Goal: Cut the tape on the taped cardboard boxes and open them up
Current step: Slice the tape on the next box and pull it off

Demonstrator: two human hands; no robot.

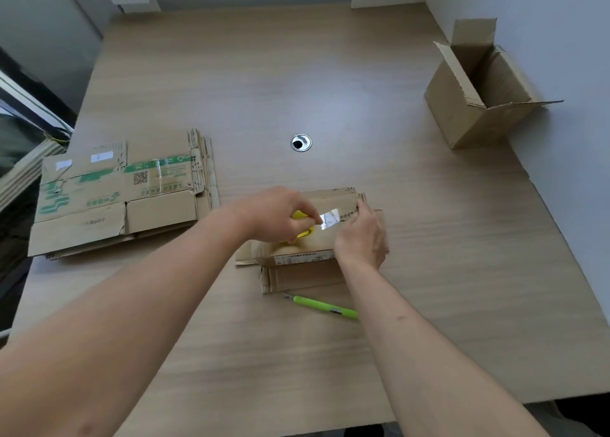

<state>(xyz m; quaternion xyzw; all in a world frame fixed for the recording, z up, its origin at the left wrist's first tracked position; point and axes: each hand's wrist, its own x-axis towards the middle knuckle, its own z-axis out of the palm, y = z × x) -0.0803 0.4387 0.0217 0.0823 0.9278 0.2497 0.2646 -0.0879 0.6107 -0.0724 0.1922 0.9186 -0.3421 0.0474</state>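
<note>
Head view, yellow object [302,225] half-hidden by left hand [277,215]

Green print and QR code [140,177] seen on flattened carton [115,189], illegible. Label strip [303,258] on small box [307,271] printed, unreadable.

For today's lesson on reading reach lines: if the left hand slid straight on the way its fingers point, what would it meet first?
The left hand, gripping a yellow object, points right across the flattened box. It would probably meet the right hand first, at the shiny tape; depth is unclear.
</note>
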